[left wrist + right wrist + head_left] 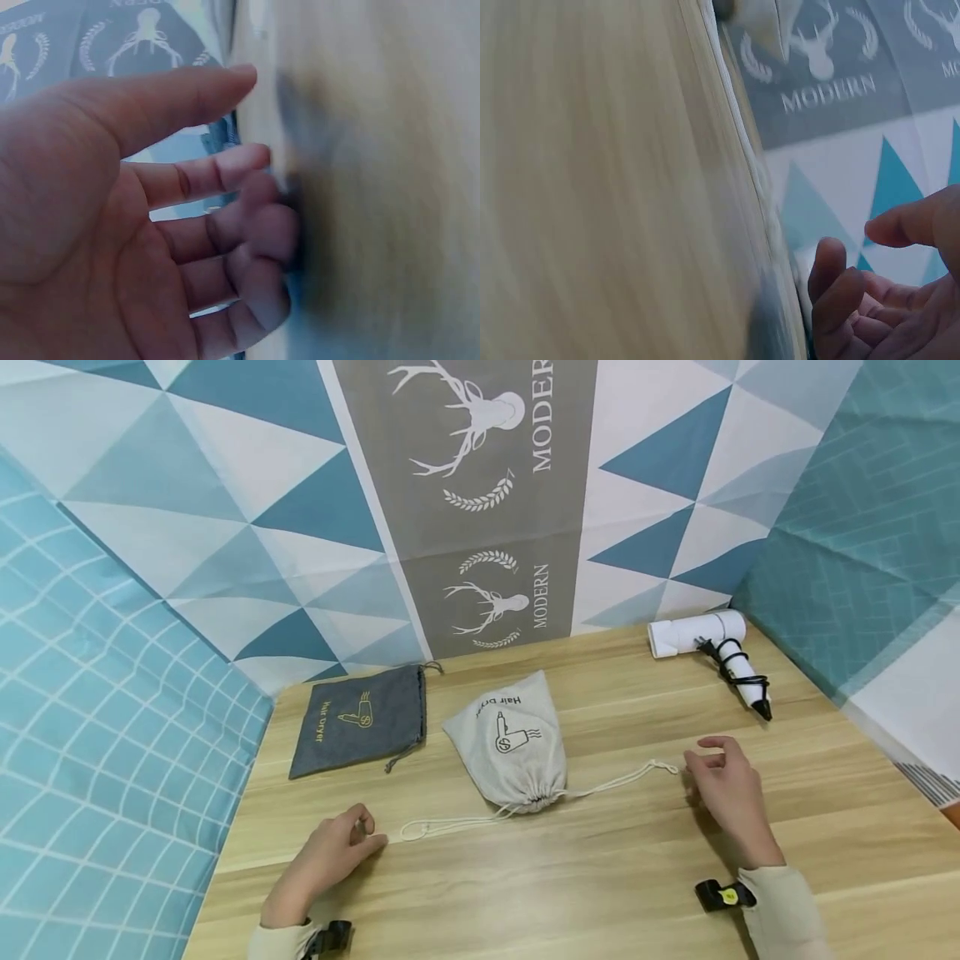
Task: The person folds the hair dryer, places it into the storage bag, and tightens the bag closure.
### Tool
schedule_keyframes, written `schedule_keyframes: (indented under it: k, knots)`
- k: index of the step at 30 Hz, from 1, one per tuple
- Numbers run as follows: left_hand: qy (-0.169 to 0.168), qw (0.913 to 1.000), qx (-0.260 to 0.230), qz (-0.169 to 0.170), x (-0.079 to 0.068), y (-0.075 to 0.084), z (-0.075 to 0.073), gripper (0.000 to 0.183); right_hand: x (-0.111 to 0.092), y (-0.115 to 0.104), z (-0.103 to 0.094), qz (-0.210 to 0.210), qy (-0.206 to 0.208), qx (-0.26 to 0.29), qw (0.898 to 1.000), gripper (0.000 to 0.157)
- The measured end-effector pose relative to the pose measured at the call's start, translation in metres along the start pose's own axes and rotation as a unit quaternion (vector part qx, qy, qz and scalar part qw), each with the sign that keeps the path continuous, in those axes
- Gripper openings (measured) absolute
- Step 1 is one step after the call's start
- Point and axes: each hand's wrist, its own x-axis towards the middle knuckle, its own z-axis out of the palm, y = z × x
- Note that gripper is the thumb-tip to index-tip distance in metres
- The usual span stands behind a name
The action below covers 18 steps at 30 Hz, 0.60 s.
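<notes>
Pale bag (521,745): on table (570,889), cords (480,820) outspread
Left grip (330,853): loose, empty, near cord
Right grip (732,792): loose, empty, near cord

Dark gray drawstring pouch (360,724) lies flat, back left of wood-grain counter (525,893) — yellow dryer print, "Hair Dryer" lettering. White hair dryer (693,633) back right, black cord (748,680) wound round handle (752,695). Behind — triangle-print backdrop (660,460), gray deer-head "MODERN" panel (450,547). Blue grid sheet (112,735) left, teal sheet (862,568) right.

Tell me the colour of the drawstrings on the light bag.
The drawstrings are off-white or cream; they show best in the head view.
</notes>
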Motion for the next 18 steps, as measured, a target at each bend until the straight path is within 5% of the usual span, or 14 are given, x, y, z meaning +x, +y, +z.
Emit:
schedule_keyframes:
  k: [6,18]
  knots:
    - [-0.022,0.9982,0.004,0.056,0.001,0.018,0.000,0.016,-0.004,0.011,-0.025,0.025,0.031,-0.020,0.999,0.055]
    - [-0.026,0.9845,0.060,0.163,0.004,0.079,0.000,0.010,0.012,0.023,-0.082,-0.027,0.083,-0.058,0.994,0.044]
